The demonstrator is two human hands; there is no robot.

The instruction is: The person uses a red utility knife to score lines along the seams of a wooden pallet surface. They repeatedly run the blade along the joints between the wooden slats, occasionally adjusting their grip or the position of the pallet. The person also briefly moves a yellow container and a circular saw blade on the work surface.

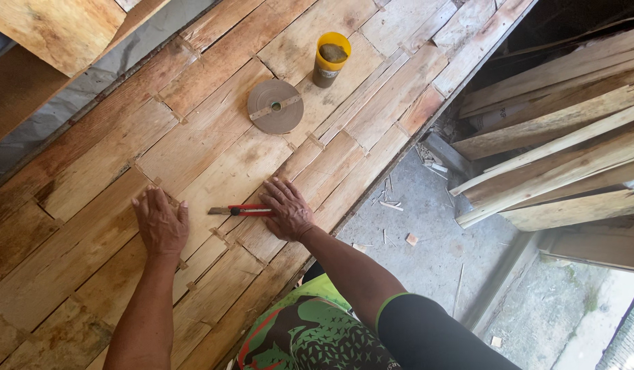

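Both hands lie flat and open on the wood sheet (214, 164), holding nothing. Left hand (161, 223) presses left of the red knife (240, 211). The knife lies sideways, handle under my right hand (287, 209), which is nearer.

I see a red utility knife (240, 210) lying flat on the pieced veneer sheet (214, 157), its metal blade out and pointing left. Its rear end is under my right hand (288, 210); my left hand (160, 223) presses flat on the sheet nearby.
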